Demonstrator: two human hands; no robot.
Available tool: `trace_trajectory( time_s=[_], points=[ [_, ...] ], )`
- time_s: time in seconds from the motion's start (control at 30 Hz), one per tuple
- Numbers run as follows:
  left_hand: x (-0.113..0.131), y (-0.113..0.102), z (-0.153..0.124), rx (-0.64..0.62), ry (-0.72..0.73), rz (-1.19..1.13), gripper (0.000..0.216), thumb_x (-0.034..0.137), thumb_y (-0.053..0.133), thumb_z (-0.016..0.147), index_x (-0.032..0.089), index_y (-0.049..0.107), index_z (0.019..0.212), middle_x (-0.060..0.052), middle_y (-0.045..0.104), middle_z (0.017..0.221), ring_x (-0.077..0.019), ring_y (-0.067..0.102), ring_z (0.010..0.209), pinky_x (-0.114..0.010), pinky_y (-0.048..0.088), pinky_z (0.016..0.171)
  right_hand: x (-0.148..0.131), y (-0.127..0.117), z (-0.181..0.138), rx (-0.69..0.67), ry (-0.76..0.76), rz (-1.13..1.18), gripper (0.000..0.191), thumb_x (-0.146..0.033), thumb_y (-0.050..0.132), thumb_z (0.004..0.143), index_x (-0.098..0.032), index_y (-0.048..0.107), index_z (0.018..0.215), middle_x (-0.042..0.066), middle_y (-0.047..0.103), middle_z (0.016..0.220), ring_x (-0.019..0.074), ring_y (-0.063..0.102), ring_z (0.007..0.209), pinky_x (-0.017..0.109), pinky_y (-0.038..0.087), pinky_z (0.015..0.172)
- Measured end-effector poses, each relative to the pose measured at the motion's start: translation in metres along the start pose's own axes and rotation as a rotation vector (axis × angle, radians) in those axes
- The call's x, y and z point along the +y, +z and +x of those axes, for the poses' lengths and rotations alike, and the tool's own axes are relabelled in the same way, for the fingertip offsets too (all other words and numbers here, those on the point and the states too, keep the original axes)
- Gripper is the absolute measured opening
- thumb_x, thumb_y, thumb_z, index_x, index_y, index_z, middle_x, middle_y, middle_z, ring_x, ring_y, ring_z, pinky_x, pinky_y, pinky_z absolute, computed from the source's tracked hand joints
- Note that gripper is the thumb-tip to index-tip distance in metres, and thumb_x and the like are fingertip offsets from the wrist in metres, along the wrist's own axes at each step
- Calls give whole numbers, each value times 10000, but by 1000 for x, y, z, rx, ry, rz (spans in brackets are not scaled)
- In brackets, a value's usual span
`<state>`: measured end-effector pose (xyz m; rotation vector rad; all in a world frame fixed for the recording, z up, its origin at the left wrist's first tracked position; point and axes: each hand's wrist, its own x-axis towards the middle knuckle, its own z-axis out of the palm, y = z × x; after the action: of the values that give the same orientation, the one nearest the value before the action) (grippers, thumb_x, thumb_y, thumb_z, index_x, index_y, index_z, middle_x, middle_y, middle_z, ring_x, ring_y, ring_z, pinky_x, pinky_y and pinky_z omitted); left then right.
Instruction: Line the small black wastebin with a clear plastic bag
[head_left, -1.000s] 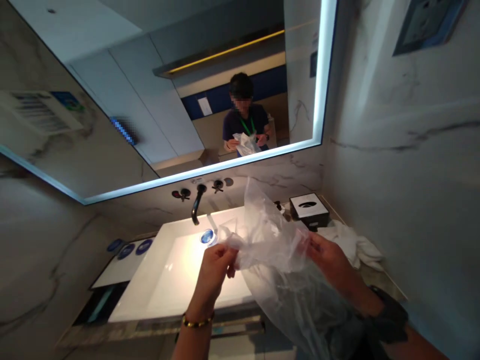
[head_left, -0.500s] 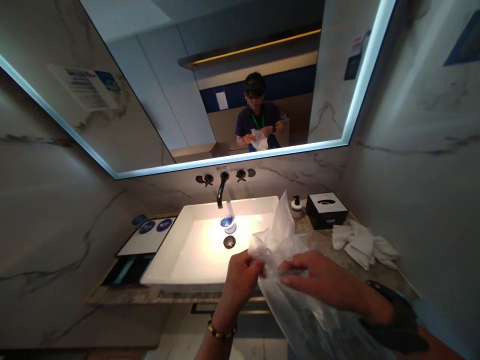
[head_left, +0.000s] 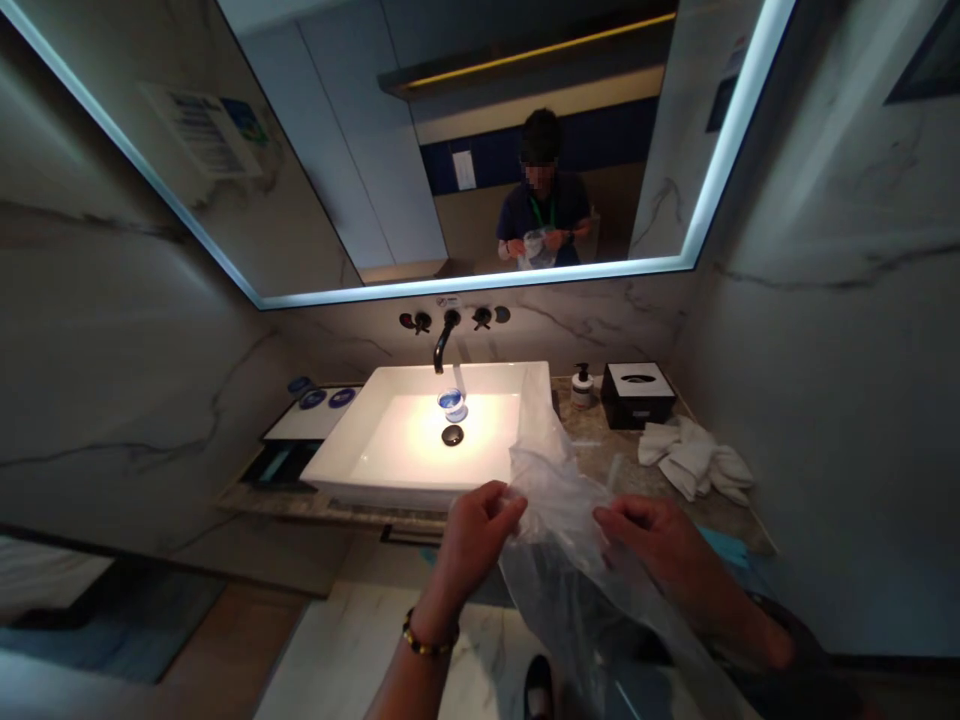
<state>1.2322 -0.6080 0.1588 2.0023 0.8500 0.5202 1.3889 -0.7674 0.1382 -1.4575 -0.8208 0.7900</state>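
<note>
You are pinching the clear plastic bag (head_left: pixel 559 520) between left hand (head_left: pixel 472 530) and right hand (head_left: pixel 656 545), fingers clenched on its rim; spreading its mouth likely calls for pulling apart.

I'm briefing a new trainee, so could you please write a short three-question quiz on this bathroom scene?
1. True or false: both hands grip the clear plastic bag.
2. Which lies right of the black tissue box? A) white towels B) a kettle
3. What stands between the sink and the tissue box?

Key: 1. True: left hand and right hand pinch it. 2. A. 3. The soap bottle.
</note>
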Motion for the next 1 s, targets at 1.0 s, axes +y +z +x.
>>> trace_trajectory(
  time_s=[1.0],
  points=[
    [-14,3,-266,285,-225,543,355,450,426,897,189,552,692,20,473,598,-123,419,609,-264,257,619,26,21,-123,-559,75,-37,493,-595,746,723,-105,722,774,73,689,709,104,534,566,223,389,519]
  ],
)
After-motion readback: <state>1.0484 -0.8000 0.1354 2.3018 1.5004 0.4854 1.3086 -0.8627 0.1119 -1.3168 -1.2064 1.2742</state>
